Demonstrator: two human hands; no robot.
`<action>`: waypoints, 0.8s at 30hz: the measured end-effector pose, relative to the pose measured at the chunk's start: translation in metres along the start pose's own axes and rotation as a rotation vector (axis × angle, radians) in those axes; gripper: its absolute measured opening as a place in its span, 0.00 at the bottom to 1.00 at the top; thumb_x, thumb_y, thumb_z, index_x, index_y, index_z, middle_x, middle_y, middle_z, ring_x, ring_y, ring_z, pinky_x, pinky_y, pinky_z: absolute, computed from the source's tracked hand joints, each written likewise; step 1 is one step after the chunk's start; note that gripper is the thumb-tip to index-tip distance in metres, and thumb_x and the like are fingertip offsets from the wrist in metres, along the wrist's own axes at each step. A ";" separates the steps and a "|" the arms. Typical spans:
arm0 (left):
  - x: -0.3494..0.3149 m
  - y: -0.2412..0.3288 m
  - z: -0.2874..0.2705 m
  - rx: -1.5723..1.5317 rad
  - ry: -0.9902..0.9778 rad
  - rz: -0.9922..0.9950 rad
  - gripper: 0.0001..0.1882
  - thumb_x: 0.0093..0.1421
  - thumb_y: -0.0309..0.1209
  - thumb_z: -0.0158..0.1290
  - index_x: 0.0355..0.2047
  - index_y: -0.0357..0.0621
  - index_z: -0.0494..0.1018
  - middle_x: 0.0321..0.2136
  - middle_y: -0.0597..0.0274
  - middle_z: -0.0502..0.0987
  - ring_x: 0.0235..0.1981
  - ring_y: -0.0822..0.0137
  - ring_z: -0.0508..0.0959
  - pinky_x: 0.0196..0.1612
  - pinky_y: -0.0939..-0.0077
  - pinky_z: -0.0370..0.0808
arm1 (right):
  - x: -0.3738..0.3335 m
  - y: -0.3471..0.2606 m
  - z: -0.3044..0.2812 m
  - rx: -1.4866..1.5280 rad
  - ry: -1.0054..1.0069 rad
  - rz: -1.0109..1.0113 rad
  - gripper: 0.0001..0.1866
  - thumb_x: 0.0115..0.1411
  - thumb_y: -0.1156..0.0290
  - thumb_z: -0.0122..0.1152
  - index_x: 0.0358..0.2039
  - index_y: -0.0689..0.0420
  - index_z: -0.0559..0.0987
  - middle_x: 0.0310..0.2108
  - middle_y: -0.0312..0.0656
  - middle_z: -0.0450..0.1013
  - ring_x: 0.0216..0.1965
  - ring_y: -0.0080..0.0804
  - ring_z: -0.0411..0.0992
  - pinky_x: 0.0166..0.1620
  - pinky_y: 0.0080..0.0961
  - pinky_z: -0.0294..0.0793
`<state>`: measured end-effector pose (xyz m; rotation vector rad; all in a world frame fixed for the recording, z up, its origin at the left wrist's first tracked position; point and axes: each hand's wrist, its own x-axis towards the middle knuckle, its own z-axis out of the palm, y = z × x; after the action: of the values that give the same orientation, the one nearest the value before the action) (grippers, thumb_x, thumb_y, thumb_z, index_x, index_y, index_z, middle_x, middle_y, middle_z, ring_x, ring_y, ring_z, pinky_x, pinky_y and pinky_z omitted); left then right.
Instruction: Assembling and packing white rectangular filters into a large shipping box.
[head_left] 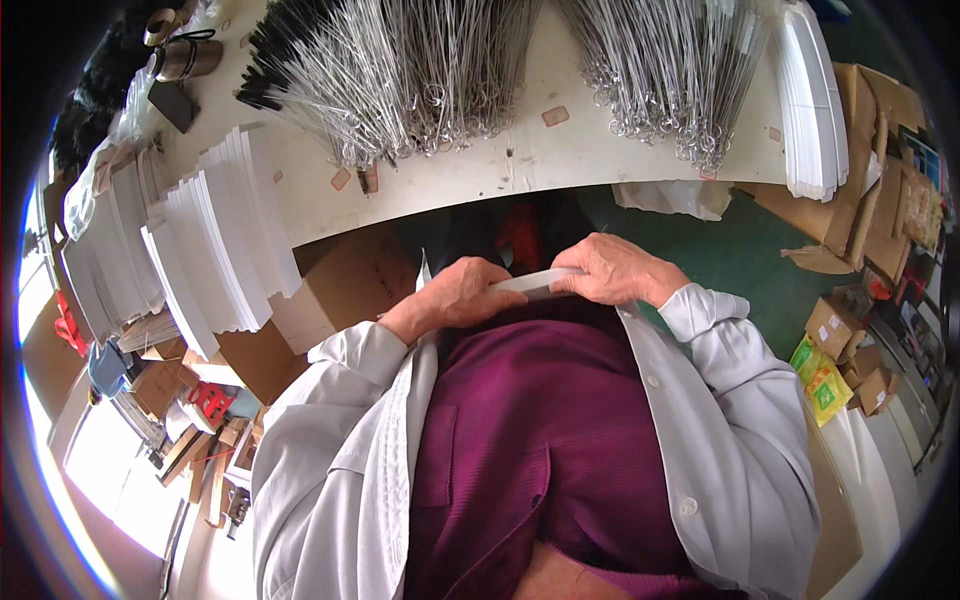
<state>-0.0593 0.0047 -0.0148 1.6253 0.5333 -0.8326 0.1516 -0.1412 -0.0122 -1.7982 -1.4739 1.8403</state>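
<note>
Wires (465, 75) and white stacks (812, 110) crowd the table (450, 176) beyond the held strip (541, 283).

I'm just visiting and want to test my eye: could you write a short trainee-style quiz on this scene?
1. True or false: the left hand and the right hand both hold the white strip.
2. What is bunched on the table? A) wooden spoons; B) thin metal wires; C) glass plates.
3. Fill in: the brownish bottle is to the ___ of the wires.

Key: 1 true; 2 B; 3 left.
</note>
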 end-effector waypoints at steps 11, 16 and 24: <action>0.003 -0.006 0.014 -0.237 -0.138 -0.016 0.23 0.61 0.46 0.58 0.39 0.36 0.83 0.28 0.49 0.83 0.31 0.62 0.81 0.38 0.66 0.76 | 0.009 0.006 0.052 -0.170 0.300 -0.095 0.26 0.68 0.54 0.53 0.18 0.58 0.81 0.19 0.50 0.77 0.23 0.53 0.77 0.32 0.45 0.77; 0.005 -0.007 0.015 -0.261 -0.089 -0.070 0.22 0.61 0.47 0.58 0.38 0.37 0.83 0.27 0.51 0.82 0.30 0.66 0.80 0.37 0.68 0.75 | 0.028 0.009 0.067 -0.272 0.602 -0.224 0.24 0.65 0.61 0.57 0.12 0.55 0.74 0.13 0.46 0.72 0.17 0.43 0.74 0.24 0.37 0.72; 0.011 -0.007 -0.015 -0.223 -0.029 0.077 0.17 0.65 0.39 0.55 0.28 0.35 0.77 0.17 0.59 0.72 0.21 0.72 0.68 0.27 0.66 0.67 | 0.042 0.005 0.042 -0.311 0.778 -0.321 0.21 0.61 0.67 0.60 0.11 0.53 0.70 0.12 0.41 0.70 0.16 0.40 0.72 0.24 0.36 0.71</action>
<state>-0.0541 0.0197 -0.0265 1.4182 0.5203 -0.7122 0.1076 -0.1349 -0.0529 -1.9217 -1.6151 0.6513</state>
